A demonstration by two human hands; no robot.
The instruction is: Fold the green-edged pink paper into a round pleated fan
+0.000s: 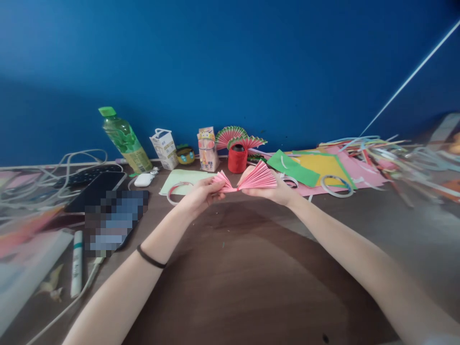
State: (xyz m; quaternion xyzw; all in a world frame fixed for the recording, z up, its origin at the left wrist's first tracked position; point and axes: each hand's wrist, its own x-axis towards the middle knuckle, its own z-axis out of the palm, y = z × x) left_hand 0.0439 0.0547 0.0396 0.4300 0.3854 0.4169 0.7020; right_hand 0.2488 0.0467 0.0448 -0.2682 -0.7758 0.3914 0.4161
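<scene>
A pink pleated paper fan (259,176) is held up over the desk between both hands. Its folds are pinched at the middle by a thin red tie, so two sides spread out like a bow. My left hand (204,191) pinches the smaller, left side between thumb and fingers. Around the wider right side my right hand (275,191) is closed, its fingers partly hidden behind the pleats. Behind the hands stands a red cylindrical holder (237,159), with pink and green pleated fans (232,137) at its top.
Coloured paper sheets (296,167) and tape rolls (337,186) lie right of the hands, with blurred paper strips (381,151) beyond. To the left are a green bottle (125,141), cartons (164,149), an earbud case (143,179), a phone (120,220), a marker (76,263) and cables. A blue wall (230,62) closes the back.
</scene>
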